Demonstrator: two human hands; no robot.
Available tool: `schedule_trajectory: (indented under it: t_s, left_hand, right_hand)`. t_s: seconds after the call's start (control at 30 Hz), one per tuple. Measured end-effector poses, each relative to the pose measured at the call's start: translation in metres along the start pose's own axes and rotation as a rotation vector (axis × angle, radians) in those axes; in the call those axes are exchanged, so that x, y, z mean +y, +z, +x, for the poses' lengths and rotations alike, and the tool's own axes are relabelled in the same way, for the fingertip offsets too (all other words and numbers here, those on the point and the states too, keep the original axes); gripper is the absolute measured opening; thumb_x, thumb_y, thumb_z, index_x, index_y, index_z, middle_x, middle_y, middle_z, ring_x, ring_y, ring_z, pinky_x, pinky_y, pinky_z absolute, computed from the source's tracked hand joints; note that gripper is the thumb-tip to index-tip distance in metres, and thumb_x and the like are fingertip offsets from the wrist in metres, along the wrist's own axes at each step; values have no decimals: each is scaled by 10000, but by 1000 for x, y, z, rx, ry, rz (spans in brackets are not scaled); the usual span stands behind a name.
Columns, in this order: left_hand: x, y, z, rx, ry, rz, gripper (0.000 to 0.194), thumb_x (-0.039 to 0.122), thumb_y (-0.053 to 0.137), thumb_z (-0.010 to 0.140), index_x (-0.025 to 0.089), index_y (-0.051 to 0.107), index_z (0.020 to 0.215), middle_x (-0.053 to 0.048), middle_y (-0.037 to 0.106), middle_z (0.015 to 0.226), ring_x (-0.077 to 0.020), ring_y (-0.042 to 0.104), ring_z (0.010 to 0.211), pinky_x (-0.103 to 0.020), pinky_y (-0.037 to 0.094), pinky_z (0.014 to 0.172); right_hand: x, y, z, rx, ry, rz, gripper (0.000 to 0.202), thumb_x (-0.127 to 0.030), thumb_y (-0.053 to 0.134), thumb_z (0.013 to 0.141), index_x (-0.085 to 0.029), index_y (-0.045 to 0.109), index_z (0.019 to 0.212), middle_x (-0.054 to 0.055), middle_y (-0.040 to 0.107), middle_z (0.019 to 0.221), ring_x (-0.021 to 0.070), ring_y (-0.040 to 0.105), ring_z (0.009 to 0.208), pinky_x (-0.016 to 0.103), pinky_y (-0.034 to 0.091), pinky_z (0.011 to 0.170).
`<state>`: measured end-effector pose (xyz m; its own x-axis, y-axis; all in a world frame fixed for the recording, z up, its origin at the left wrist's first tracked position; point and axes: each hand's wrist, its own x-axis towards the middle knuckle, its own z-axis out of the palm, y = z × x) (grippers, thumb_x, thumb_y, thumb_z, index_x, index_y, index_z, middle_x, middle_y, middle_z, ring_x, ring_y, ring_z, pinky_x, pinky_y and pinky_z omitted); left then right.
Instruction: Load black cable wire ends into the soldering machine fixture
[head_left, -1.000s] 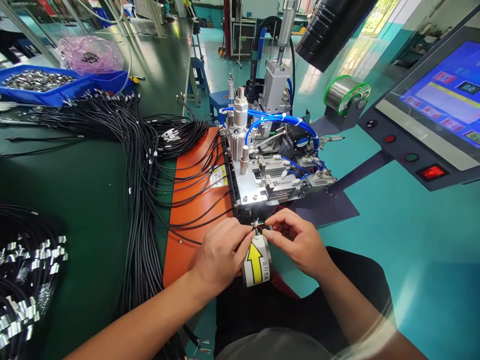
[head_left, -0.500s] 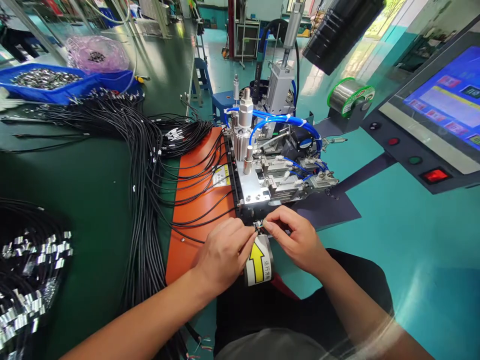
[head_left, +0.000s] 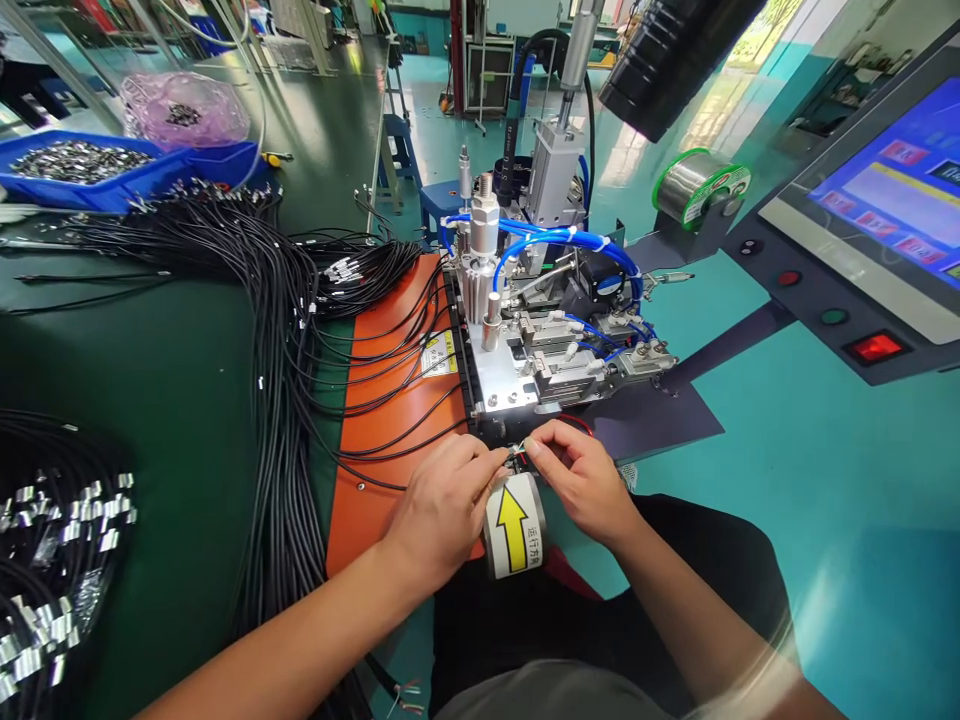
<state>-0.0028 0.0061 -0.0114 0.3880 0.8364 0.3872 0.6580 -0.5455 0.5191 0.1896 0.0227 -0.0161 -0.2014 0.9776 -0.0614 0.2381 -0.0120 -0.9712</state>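
My left hand (head_left: 450, 500) is closed in a pinch at the near end of the machine (head_left: 510, 375), its fingertips on a black cable's end. Thin coloured wires (head_left: 517, 452) show between my two hands. My right hand (head_left: 581, 480) pinches these wires from the right with thumb and forefinger. Just below the fingertips is a round drum with a yellow arrow (head_left: 514, 525). Several black cables (head_left: 390, 405) run over the orange plate (head_left: 360, 520) into the machine's edge. The exact grip is partly hidden by my fingers.
A thick bundle of black cables (head_left: 274, 450) lies on the green table (head_left: 172, 400) at left. Blue trays (head_left: 142, 190) of metal parts stand behind it. A control panel (head_left: 855, 300) and a solder spool (head_left: 694, 190) are at right; a black cylinder (head_left: 675, 60) hangs above.
Both hands stay pinched at the same spot, my right hand shifted slightly left. A red wire now shows behind it. The view has moved slightly.
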Motion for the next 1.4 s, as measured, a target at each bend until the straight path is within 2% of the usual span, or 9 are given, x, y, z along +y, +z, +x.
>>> schedule_trajectory:
  t_s: [0.3, 0.77, 1.13, 1.4]
  left_hand:
    - [-2, -2, 2, -14, -53, -70, 230, 95, 507, 926, 153, 658, 1090, -52, 594, 905, -157, 559, 863, -272, 480, 761]
    - [-7, -2, 2, 13, -4, -7, 236, 96, 508, 920, 147, 678, 1076, -68, 582, 898, -178, 552, 850, -287, 488, 734]
    - [-6, 0, 2, 8, 26, 111, 255, 103, 469, 925, 157, 662, 1083, -92, 589, 944, -217, 536, 895, -359, 501, 771]
    - [-7, 0, 1, -5, 40, 114, 265, 64, 484, 903, 147, 662, 1080, -94, 577, 947, -216, 521, 888, -341, 491, 746]
  right_hand:
    - [12, 5, 4, 30, 21, 63, 220, -384, 553, 928, -188, 596, 840, -13, 545, 734, 124, 484, 641, 239, 387, 577]
    - [12, 6, 5, 61, 41, 15, 211, -380, 540, 934, -198, 589, 841, -8, 561, 757, 142, 518, 684, 253, 419, 633]
    - [13, 8, 5, 76, 47, -6, 211, -387, 538, 929, -202, 589, 842, 0, 572, 763, 150, 534, 678, 263, 428, 634]
    - [13, 9, 4, 98, 53, -24, 212, -391, 534, 927, -205, 594, 845, 5, 576, 771, 159, 542, 691, 264, 432, 634]
